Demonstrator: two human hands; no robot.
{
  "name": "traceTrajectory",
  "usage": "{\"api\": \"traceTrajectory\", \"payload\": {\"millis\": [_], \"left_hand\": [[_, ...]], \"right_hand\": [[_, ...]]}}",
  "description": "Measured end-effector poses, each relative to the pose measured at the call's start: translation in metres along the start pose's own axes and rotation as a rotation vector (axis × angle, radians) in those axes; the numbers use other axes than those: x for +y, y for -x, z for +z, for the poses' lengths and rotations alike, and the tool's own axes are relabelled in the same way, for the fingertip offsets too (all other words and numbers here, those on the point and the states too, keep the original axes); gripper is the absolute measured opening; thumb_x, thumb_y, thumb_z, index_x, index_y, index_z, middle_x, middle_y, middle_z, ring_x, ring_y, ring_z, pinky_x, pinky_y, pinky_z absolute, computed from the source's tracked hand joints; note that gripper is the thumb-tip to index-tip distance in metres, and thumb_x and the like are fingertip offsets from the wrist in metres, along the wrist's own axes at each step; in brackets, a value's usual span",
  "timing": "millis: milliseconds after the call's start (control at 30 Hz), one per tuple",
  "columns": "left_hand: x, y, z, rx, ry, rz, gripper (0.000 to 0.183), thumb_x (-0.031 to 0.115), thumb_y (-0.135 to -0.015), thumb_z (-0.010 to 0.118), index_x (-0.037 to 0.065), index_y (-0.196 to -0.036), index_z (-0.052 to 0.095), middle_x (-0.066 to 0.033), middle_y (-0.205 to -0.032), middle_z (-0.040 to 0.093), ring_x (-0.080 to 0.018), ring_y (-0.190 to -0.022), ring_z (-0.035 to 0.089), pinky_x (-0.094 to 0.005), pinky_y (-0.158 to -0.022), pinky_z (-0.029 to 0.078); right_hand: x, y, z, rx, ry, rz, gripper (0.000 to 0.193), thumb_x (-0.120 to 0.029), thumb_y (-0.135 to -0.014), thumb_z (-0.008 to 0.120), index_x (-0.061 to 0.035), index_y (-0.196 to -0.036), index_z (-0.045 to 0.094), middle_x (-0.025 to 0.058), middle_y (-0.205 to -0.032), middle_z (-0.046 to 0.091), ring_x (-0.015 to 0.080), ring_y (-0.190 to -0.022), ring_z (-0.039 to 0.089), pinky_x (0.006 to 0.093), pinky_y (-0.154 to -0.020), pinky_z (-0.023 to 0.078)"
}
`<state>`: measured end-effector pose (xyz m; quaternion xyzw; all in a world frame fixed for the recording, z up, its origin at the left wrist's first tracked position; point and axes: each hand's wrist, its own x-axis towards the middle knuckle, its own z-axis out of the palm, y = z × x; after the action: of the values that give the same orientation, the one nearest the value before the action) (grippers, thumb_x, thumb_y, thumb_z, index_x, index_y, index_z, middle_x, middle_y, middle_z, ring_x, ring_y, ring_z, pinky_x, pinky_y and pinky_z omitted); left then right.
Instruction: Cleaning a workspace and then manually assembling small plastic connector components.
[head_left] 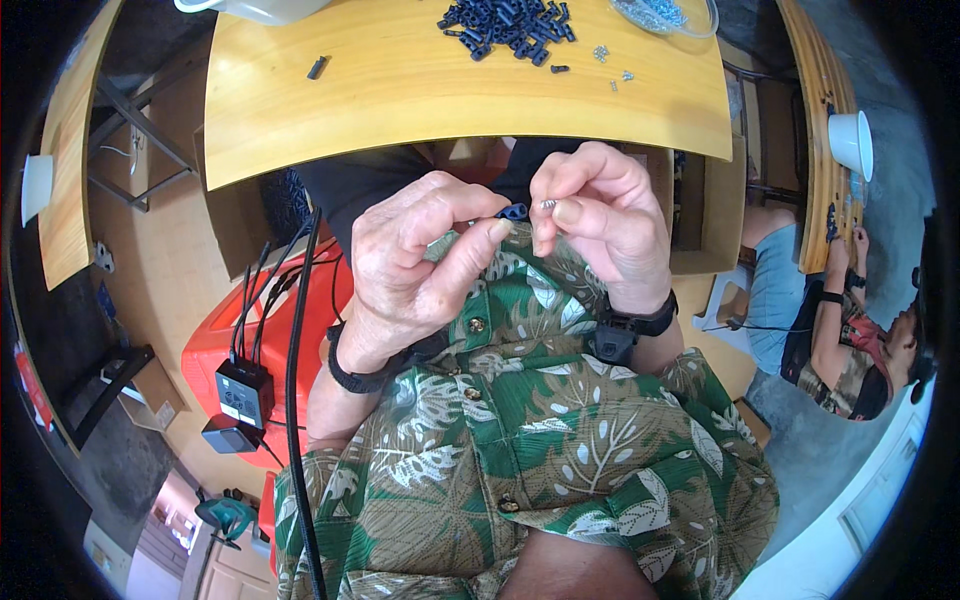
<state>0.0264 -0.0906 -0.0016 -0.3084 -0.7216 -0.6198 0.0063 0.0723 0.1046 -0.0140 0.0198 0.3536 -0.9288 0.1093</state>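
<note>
Our left hand [425, 250] has thumb and forefinger clamped on a dark-blue, holed plastic piece [514, 212], nearer us than the smooth wood-grain table [400, 90]. Just right, our right hand [607, 225] pinches a shiny coiled metal spring [548, 204].

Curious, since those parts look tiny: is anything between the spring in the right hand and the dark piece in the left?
Nothing visible: just a narrow gap separates the spring in the right hand from the dark piece in the left hand.
</note>
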Motion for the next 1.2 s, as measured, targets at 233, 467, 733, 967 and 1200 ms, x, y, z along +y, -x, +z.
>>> {"api": "traceTrajectory", "payload": {"millis": [233, 467, 733, 967, 1200], "left_hand": [[0.002, -0.001, 0.001, -0.018, -0.074, -0.007, 0.012, -0.003, -0.075, 0.073, 0.001, -0.085, 0.067, -0.0101, -0.073, 0.065, -0.0221, -0.060, 0.061, -0.0305, -0.055, 0.047], [0.002, -0.002, 0.001, -0.025, -0.124, 0.020, 0.014, -0.002, -0.075, 0.073, 0.001, -0.086, 0.066, -0.0103, -0.073, 0.064, -0.0248, -0.062, 0.062, -0.0325, -0.056, 0.048], [0.001, -0.002, 0.004, -0.032, -0.185, 0.091, 0.018, -0.004, -0.073, 0.073, 0.001, -0.088, 0.065, -0.0108, -0.073, 0.063, -0.0268, -0.064, 0.062, -0.0348, -0.058, 0.050], [-0.001, -0.002, 0.003, -0.067, -0.258, 0.111, 0.023, -0.005, -0.070, 0.073, 0.001, -0.091, 0.063, -0.0117, -0.076, 0.063, -0.0286, -0.066, 0.062, -0.0360, -0.059, 0.050], [-0.001, -0.003, 0.003, -0.091, -0.203, 0.134, 0.024, -0.007, -0.069, 0.073, 0.001, -0.090, 0.063, -0.0116, -0.074, 0.061, -0.0291, -0.065, 0.061, -0.0367, -0.058, 0.050]], "right_hand": [[-0.009, 0.002, 0.013, 0.058, 0.498, -0.252, 0.009, 0.007, -0.085, 0.066, 0.0011, -0.092, 0.065, 0.0074, -0.087, 0.067, 0.0095, -0.073, 0.064, 0.0211, -0.064, 0.052], [-0.012, 0.000, 0.016, 0.057, 0.598, -0.251, 0.012, 0.010, -0.084, 0.065, 0.0006, -0.091, 0.065, 0.0033, -0.082, 0.064, 0.0055, -0.071, 0.060, 0.0184, -0.062, 0.048], [-0.014, -0.001, 0.020, 0.075, 0.786, -0.280, 0.010, 0.009, -0.082, 0.068, 0.0003, -0.088, 0.066, 0.0031, -0.081, 0.065, 0.0069, -0.070, 0.060, 0.0210, -0.062, 0.049], [-0.022, 0.000, 0.025, 0.048, 1.078, -0.302, 0.008, 0.007, -0.081, 0.069, 0.0011, -0.085, 0.066, 0.0035, -0.079, 0.067, 0.0083, -0.072, 0.064, 0.0226, -0.065, 0.052], [-0.022, -0.005, 0.011, 0.050, 0.505, 0.020, 0.010, 0.002, -0.086, 0.067, 0.0015, -0.095, 0.062, 0.0070, -0.083, 0.067, 0.0116, -0.072, 0.065, 0.0234, -0.065, 0.054]]}}
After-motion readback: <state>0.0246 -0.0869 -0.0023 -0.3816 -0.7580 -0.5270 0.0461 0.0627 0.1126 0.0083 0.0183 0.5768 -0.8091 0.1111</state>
